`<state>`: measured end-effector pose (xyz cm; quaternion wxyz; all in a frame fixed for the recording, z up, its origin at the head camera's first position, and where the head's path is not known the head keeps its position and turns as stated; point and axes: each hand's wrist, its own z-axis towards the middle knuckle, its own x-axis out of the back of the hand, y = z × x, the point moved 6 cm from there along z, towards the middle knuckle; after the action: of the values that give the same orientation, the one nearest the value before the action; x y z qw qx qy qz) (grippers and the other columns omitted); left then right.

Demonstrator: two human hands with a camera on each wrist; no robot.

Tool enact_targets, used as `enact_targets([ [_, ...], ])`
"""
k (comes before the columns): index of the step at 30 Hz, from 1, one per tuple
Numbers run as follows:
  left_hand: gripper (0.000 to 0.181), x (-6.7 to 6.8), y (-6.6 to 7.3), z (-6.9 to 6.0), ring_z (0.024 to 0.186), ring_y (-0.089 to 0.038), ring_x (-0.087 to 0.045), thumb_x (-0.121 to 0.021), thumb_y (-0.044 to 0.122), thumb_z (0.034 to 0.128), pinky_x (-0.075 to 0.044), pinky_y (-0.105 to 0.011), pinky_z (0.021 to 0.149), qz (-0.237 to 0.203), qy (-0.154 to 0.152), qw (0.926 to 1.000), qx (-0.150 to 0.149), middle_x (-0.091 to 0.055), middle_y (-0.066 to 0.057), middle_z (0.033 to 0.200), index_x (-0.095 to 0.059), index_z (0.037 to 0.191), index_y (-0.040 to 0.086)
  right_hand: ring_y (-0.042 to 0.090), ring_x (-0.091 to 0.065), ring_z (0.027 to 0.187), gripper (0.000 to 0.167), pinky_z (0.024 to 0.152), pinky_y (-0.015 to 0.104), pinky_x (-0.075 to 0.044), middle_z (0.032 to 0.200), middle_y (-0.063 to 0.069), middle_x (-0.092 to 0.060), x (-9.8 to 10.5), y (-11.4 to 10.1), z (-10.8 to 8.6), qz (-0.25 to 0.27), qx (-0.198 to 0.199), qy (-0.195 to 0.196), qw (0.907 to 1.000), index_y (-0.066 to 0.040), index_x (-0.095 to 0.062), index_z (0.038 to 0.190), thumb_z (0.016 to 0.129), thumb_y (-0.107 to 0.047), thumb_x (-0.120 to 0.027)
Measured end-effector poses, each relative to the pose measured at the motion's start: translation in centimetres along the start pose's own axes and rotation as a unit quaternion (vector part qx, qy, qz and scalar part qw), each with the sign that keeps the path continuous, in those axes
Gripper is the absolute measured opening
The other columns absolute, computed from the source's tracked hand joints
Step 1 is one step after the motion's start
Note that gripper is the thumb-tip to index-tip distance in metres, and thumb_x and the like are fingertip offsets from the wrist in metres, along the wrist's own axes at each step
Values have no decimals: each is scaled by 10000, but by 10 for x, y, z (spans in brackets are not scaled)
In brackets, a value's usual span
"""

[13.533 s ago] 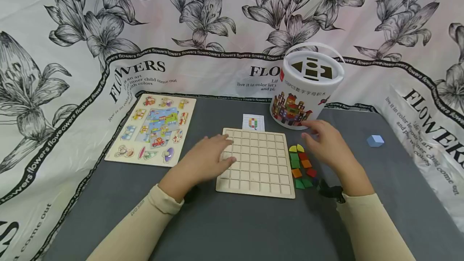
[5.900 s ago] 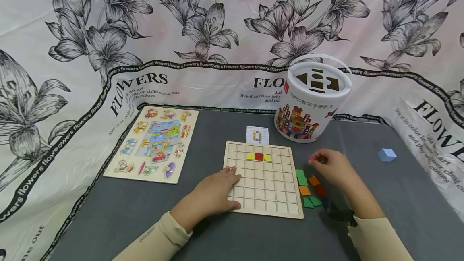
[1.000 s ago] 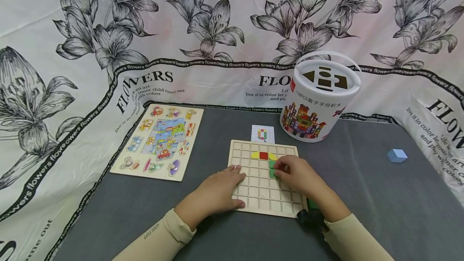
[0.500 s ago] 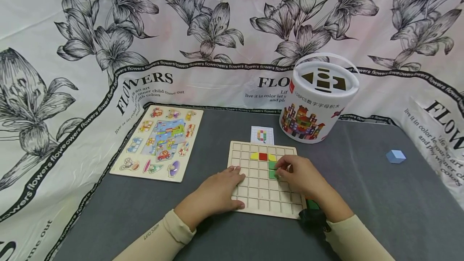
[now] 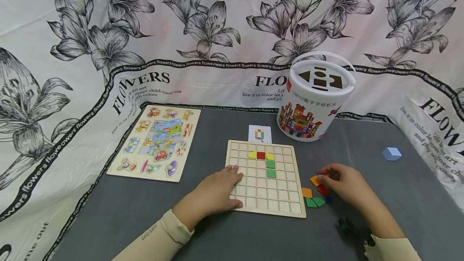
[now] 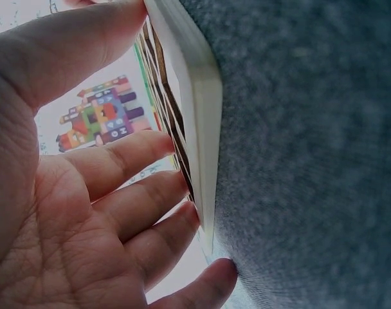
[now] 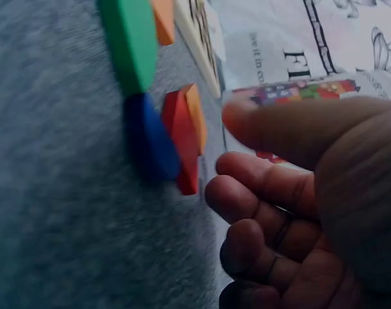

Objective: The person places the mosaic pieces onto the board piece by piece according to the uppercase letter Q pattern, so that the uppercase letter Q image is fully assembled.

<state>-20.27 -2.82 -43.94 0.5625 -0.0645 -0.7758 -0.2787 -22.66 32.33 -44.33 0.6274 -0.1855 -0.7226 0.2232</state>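
My left hand [image 5: 212, 192] rests on the left edge of a wooden grid board [image 5: 262, 204], fingers spread. Set in the board's cells are a red square [image 5: 261, 155] between two yellow pieces [image 5: 252, 155] and, below the right one, two green squares [image 5: 271, 168]. My right hand [image 5: 346, 182] is at the loose pieces right of the board, thumb and forefinger beside an orange block [image 5: 315, 180]. In the right wrist view its fingers are loosely bent, with a gap to the red block [image 7: 181, 138]. Nearby lie another orange block [image 5: 307, 193], green pieces [image 5: 311, 202] and a blue piece [image 7: 147, 138].
Behind the board lies a pattern card [image 5: 259, 134]. A white lidded bucket [image 5: 311, 104] stands at the back right. A picture puzzle board [image 5: 145, 168] is on the left of the grey table [image 5: 232, 241], a light blue cube [image 5: 392, 154] on the far right.
My right hand has moved off the grid board to the loose pieces on the right, leaving two green squares in view. Over the longer span, yellow, red and green pieces came onto the board.
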Motion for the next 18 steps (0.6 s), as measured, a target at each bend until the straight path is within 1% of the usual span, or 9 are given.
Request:
enact_targets([
  [4, 816, 1, 0, 0, 1646, -282, -367, -883, 415, 920, -402, -545, 1284, 9, 17, 10000, -5, -425, -107, 1744, -555, 1604, 114, 160, -597, 739, 347, 636, 326, -473, 866, -3, -721, -7, 3, -1, -166, -54, -77, 9998, -70, -760, 1069, 992, -403, -818],
  [6, 816, 1, 0, 0, 1644, -283, -370, -883, 417, 919, -404, -544, 1284, 18, 20, 10000, -8, -430, -105, 1741, -557, 1603, 115, 160, -592, 735, 351, 648, 328, -471, 846, -9, -710, -10, 0, 0, -228, -61, -109, 9997, -75, -753, 1035, 970, -408, -841],
  [9, 813, 0, 0, 0, 1644, -284, -371, -882, 415, 920, -402, -543, 1285, -9, 23, 10000, -15, -430, -104, 1741, -558, 1602, 114, 172, -589, 735, 348, 652, 341, -466, 841, 3, -704, -11, -3, 0, -271, -141, -141, 9994, -65, -738, 1020, 959, -388, -855],
  [14, 816, 1, 0, 0, 1644, -289, -371, -883, 412, 921, -402, -548, 1284, -37, 32, 10000, -38, -427, -107, 1743, -555, 1604, 109, 188, -597, 784, 321, 684, 349, -480, 912, 36, -718, -11, -7, 1, -217, -187, -130, 9995, -47, -721, 1056, 966, -324, -857],
  [18, 817, 2, 1, -1, 1645, -285, -367, -881, 414, 923, -403, -547, 1284, -5, 23, 10000, -28, -423, -106, 1745, -552, 1607, 112, 189, -614, 759, 272, 648, 337, -498, 902, 35, -729, -11, -9, 0, -77, -127, -55, 9999, -53, -698, 1076, 973, -256, -848],
])
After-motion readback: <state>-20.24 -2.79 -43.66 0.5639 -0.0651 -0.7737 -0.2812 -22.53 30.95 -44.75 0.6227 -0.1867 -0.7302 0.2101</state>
